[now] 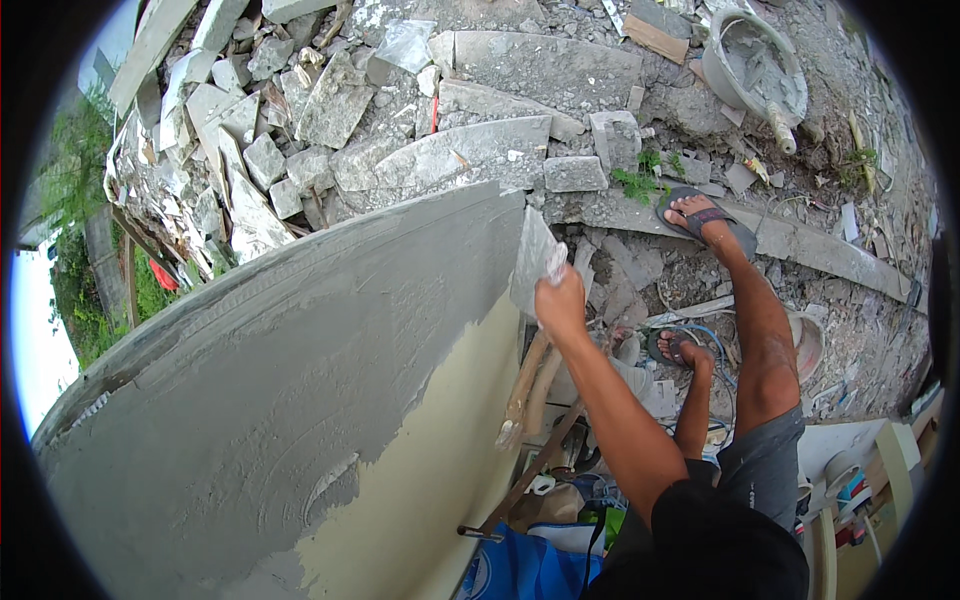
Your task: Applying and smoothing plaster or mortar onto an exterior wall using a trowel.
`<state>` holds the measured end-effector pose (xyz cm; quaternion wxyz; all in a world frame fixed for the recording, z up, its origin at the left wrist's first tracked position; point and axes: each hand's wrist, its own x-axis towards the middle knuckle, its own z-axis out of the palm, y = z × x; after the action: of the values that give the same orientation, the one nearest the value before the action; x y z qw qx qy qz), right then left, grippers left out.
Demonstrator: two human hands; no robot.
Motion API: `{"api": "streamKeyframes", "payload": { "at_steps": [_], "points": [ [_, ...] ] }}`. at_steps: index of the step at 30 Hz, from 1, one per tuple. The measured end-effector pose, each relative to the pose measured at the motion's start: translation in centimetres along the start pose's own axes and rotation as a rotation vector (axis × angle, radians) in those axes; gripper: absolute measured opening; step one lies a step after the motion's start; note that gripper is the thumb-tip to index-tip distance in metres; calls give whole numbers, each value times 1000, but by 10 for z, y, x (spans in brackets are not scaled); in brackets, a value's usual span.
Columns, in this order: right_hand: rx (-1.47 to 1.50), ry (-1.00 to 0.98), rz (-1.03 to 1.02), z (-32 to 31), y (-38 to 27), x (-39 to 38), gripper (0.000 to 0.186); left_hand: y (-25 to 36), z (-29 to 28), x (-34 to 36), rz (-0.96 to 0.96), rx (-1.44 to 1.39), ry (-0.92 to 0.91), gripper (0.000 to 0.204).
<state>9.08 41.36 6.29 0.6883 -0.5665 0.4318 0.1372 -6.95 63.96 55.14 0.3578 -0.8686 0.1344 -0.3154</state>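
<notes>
My right hand (562, 305) is closed around the pale handle of a plastering trowel (530, 250). The trowel's flat, mortar-smeared blade stands at the right-hand edge of a wall (250, 370). Grey wet-looking plaster covers most of that wall, with ridges and rough patches in it. A cream-coloured part (430, 480) of the wall shows bare at the lower right. Because the hand covers it, part of the trowel's grip is hidden. My left hand is out of the picture.
Broken concrete and rubble (330, 110) lie beyond the wall. A bucket (755, 75) of grey mortar, with a handled tool at its rim, stands at the far right. My sandalled feet (700, 215) are on rough ground. Wooden handles (525, 390) and a blue bag (530, 565) sit beside the wall.
</notes>
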Motion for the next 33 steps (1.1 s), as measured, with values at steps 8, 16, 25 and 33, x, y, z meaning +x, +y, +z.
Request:
{"api": "streamKeyframes", "payload": {
  "at_steps": [8, 16, 25, 33],
  "points": [
    [-103, 5, -157, 23, -32, 40, 32, -2, 3, 0, 7, 4, -5, 103],
    [-78, -62, -412, 9, -38, -68, 45, -8, -6, 0, 2, 6, -10, 103],
    [-29, -44, -905, 58, 27, -65, 61, -4, 7, 0, 26, -15, -10, 102],
    [178, 65, 10, 5, 54, 47, 46, 4, 16, -8, 7, -48, -11, 102]
  ]
}}
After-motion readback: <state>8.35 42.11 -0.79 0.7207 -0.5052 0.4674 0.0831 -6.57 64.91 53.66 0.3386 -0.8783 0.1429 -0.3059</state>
